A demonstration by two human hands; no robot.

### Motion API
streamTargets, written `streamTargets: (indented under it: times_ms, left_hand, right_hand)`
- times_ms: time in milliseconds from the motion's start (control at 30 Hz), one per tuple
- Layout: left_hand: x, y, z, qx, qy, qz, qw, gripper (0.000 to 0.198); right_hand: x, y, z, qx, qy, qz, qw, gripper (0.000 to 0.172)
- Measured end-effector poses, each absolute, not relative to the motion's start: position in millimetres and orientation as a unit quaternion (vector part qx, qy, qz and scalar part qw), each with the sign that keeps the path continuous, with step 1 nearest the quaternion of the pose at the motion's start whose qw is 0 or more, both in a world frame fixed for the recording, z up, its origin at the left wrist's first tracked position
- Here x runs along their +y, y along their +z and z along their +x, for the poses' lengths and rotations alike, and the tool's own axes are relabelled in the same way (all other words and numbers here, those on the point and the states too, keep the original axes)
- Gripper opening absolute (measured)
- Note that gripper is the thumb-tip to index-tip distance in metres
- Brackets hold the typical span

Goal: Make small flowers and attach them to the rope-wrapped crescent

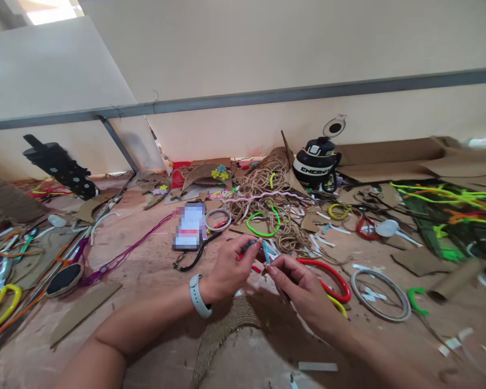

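Just below the middle of the frame, the left hand [229, 270] and the right hand [302, 286] meet fingertip to fingertip above a woven jute piece [227, 327] lying on the dusty work surface [154, 281]. The left hand's fingers are pinched closed on a small dark piece [249, 246]. The right hand's thumb and forefinger pinch a pale blue strip [266, 253] that stands up between the two hands. What either bit is cannot be told at this size. A pale wristband [198, 296] sits on the left wrist. Just right of the hands lies a red hoop [328, 273], with a grey-white hoop [383, 296] further right. Up and left of the hands is a phone [189, 233] with a white ring [217, 219] beside it. Above the hands a green ring [263, 227] rests at the edge of a tangle of jute twine [263, 186], and a black bottle [318, 165] stands behind it near the wall.
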State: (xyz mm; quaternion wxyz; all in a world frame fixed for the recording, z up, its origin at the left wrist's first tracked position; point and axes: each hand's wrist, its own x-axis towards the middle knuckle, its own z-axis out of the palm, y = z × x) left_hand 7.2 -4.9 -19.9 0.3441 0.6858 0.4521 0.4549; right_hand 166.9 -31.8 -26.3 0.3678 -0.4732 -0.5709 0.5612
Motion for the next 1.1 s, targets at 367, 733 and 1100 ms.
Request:
streamTargets:
  times_ms: [367, 733, 1100]
  left_hand:
    - [2, -11, -1, 0.433, 0.356, 0.779, 0.283, 0.019]
    - [9, -24, -12, 0.381, 0.228, 0.893, 0.081, 0.023]
    - [-4, -10, -4, 0.323, 0.13, 0.937, -0.017, 0.019]
  right_hand:
    - [-17, -24, 188, -0.598, 0.497, -0.503, 0.376, 0.034]
    - [-1, -2, 202, -0.741, 0.464, -0.438, 0.208, 0.028]
    - [-15, -2, 190, -0.789, 0.336, -0.465, 0.218, 0.023]
